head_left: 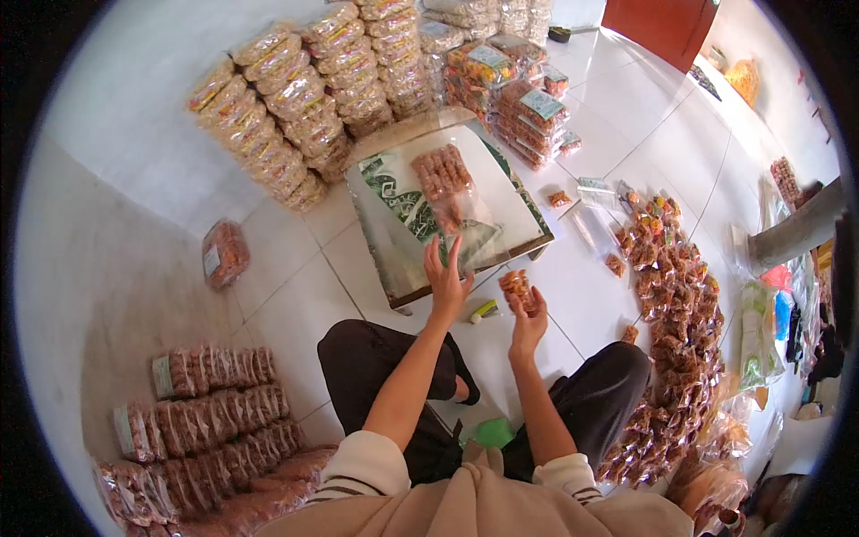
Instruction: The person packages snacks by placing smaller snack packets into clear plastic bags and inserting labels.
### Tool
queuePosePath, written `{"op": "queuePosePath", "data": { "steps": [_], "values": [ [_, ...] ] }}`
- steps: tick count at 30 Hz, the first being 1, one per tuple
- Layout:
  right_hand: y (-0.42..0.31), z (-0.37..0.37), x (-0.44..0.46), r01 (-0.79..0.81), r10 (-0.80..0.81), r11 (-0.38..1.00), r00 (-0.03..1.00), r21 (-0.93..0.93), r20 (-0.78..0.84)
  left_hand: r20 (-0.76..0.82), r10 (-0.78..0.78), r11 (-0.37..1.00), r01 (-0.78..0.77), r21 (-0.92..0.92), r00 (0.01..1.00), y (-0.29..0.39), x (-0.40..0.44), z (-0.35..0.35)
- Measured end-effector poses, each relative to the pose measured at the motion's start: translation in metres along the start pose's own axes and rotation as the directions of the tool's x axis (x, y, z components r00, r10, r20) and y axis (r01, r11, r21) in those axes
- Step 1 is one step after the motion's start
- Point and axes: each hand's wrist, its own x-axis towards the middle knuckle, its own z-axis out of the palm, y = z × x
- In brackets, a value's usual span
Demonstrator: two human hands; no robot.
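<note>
A low table (pixel 465 259) with a green-and-white top stands in front of my knees. On it lies a clear plastic bag (pixel 445 183) with rows of small reddish-brown snack packets in its far part. My left hand (pixel 447 276) is at the near edge of the table, fingers apart, close to the bag's near end, with nothing seen in it. To the right, just off the table's near edge, my right hand (pixel 528 318) grips a small snack packet (pixel 516 288) between thumb and fingers.
Tall stacks of packed bags (pixel 295 98) line the far wall. Filled bags (pixel 215 376) lie in rows at the lower left. A long pile of small packets (pixel 676 340) covers the floor at right. A yellow-green object (pixel 484 311) lies near the table.
</note>
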Motion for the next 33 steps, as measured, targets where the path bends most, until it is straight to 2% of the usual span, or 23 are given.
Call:
{"op": "queuePosePath", "data": {
  "steps": [2, 4, 6, 8, 12, 15, 18, 20, 22, 23, 24, 26, 27, 28, 29, 30, 31, 32, 33],
  "values": [
    [-0.005, 0.011, -0.009, 0.017, -0.018, 0.997, 1.000, -0.078, -0.010, -0.063, 0.109, 0.993, -0.107, 0.047, 0.992, -0.003, 0.012, 0.004],
    [-0.008, 0.020, -0.013, -0.103, 0.111, 0.988, 0.992, -0.111, 0.066, -0.021, 0.131, 0.991, -0.130, 0.040, 0.991, 0.003, 0.024, 0.000],
    [-0.002, 0.029, -0.009, -0.097, 0.107, 0.985, 0.992, -0.145, 0.066, 0.020, 0.152, 0.988, -0.153, 0.032, 0.988, 0.007, 0.034, 0.000],
    [-0.001, 0.043, -0.001, 0.059, -0.046, 0.960, 0.997, -0.275, 0.056, 0.068, 0.186, 0.979, -0.191, 0.066, 0.980, 0.008, 0.040, 0.004],
    [-0.011, 0.072, 0.015, 0.091, -0.090, 0.970, 0.996, -0.227, 0.015, 0.084, 0.192, 0.976, -0.199, 0.086, 0.978, 0.010, 0.044, 0.006],
    [0.003, 0.089, 0.033, 0.157, -0.167, 0.968, 0.985, -0.195, -0.035, 0.107, 0.153, 0.987, -0.156, 0.026, 0.983, 0.007, 0.044, 0.013],
    [0.004, 0.102, 0.044, 0.085, -0.113, 0.958, 0.990, -0.274, -0.089, 0.048, 0.222, 0.974, -0.220, -0.057, 0.974, 0.006, 0.040, 0.015],
    [0.009, 0.106, 0.054, 0.029, -0.058, 0.942, 0.995, -0.333, -0.077, 0.175, 0.218, 0.975, -0.222, 0.003, 0.960, 0.007, 0.038, 0.012],
    [0.019, 0.107, 0.062, 0.189, -0.216, 0.877, 0.976, -0.441, -0.010, 0.149, 0.262, 0.965, -0.258, -0.046, 0.953, -0.002, 0.041, 0.016],
    [0.024, 0.107, 0.066, 0.224, -0.234, 0.923, 0.972, -0.312, 0.007, 0.154, 0.296, 0.955, -0.287, -0.076, 0.943, -0.005, 0.041, 0.018],
    [0.021, 0.110, 0.067, 0.221, -0.230, 0.923, 0.973, -0.314, 0.010, 0.159, 0.328, 0.943, -0.314, -0.107, 0.931, -0.006, 0.042, 0.019],
    [0.015, 0.111, 0.070, 0.373, -0.369, 0.918, 0.928, -0.139, 0.048, 0.109, 0.315, 0.941, -0.296, -0.161, 0.943, -0.014, 0.055, 0.023],
    [0.009, 0.109, 0.069, 0.129, -0.146, 0.964, 0.988, 0.232, 0.058, 0.029, 0.243, 0.954, -0.234, -0.190, 0.970, -0.022, 0.067, 0.029],
    [0.005, 0.106, 0.070, -0.107, 0.085, 0.809, 0.994, 0.578, 0.065, -0.051, 0.165, 0.959, -0.172, -0.224, 0.985, -0.027, 0.081, 0.032],
    [0.009, 0.101, 0.067, 0.149, -0.150, 0.980, 0.989, 0.133, -0.004, -0.050, 0.160, 0.958, -0.167, -0.233, 0.986, -0.032, 0.095, 0.035],
    [0.013, 0.098, 0.067, 0.370, -0.378, 0.863, 0.925, -0.345, 0.048, -0.006, 0.200, 0.972, -0.199, -0.125, 0.980, -0.034, 0.111, 0.035],
    [0.012, 0.098, 0.069, 0.367, -0.375, 0.860, 0.926, -0.353, 0.049, 0.045, 0.236, 0.972, -0.236, -0.014, 0.971, -0.036, 0.124, 0.034],
    [0.012, 0.102, 0.072, 0.420, -0.421, 0.884, 0.906, -0.206, 0.044, 0.051, 0.234, 0.972, -0.234, -0.017, 0.971, -0.037, 0.136, 0.032],
    [0.015, 0.104, 0.076, 0.442, -0.442, 0.888, 0.897, -0.129, 0.036, 0.122, 0.347, 0.935, -0.353, 0.028, 0.930, -0.038, 0.149, 0.030]
  ]
}}
